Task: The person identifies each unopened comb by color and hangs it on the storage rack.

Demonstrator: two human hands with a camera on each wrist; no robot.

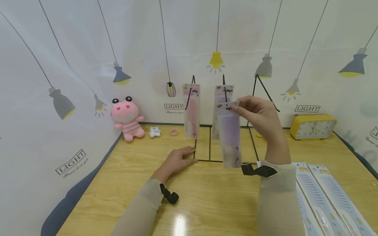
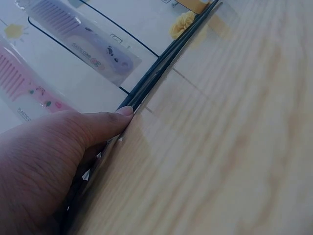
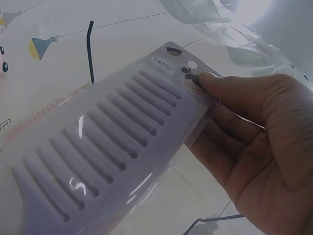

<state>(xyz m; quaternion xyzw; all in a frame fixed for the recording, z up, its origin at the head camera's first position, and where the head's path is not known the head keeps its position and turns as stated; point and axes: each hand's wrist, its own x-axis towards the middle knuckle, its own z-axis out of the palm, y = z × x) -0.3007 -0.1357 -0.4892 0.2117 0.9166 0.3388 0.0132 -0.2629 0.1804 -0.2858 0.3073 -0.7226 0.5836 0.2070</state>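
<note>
The purple comb pack (image 1: 228,134) hung up by the black wire rack (image 1: 209,144), pinched at its top by the right hand (image 1: 260,114). Left hand (image 1: 177,160) lay flat, fingers straight, on the worktop (image 1: 206,196), touching the rack's base.

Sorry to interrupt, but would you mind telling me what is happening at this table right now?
A person's right hand pinches the top of a packaged purple comb, holding it up by a black wire display rack. A pink comb and another purple comb already hang on the rack's hooks. The left hand rests flat on the wooden table, touching the rack's base. More packaged combs lie at the right.
</note>
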